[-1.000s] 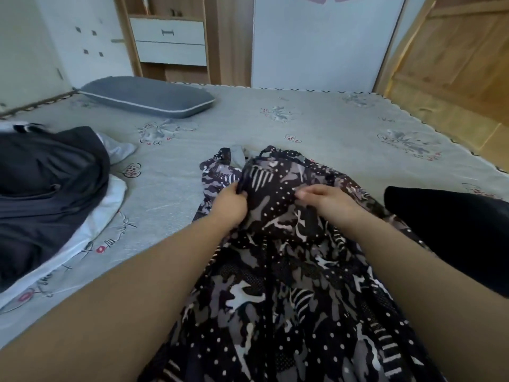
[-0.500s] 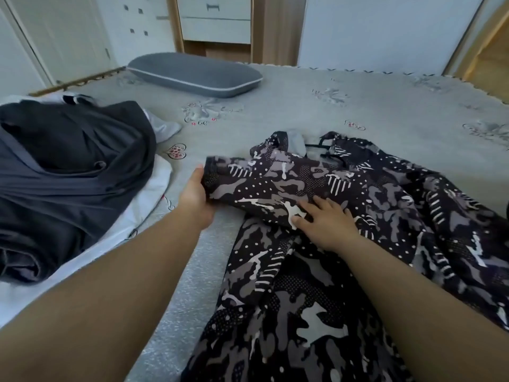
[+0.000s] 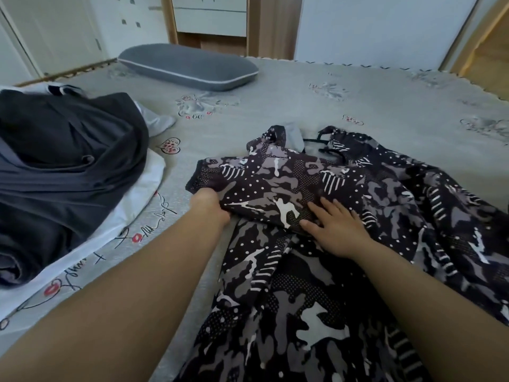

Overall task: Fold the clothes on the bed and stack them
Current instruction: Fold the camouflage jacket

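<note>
A black, grey and white camouflage-print garment (image 3: 316, 271) lies spread over the grey bed (image 3: 303, 106) in front of me. One sleeve (image 3: 264, 183) is stretched out to the left across it. My left hand (image 3: 209, 205) grips the lower edge of that sleeve near its cuff, fingers tucked under the cloth. My right hand (image 3: 334, 230) lies flat on the sleeve where it joins the body, fingers spread and pressing down. At the left a dark grey garment (image 3: 60, 166) sits piled on a white printed one (image 3: 91, 249).
A grey pillow (image 3: 187, 66) lies at the far side of the bed. Behind it stand a wooden cabinet with white drawers (image 3: 210, 17) and a white wall. A wooden door (image 3: 490, 48) is at the far right.
My hands went from bunching the garment at its middle to drawing the sleeve out leftwards. In the last half second the left hand slid under the sleeve's edge; the right stayed pressing.
</note>
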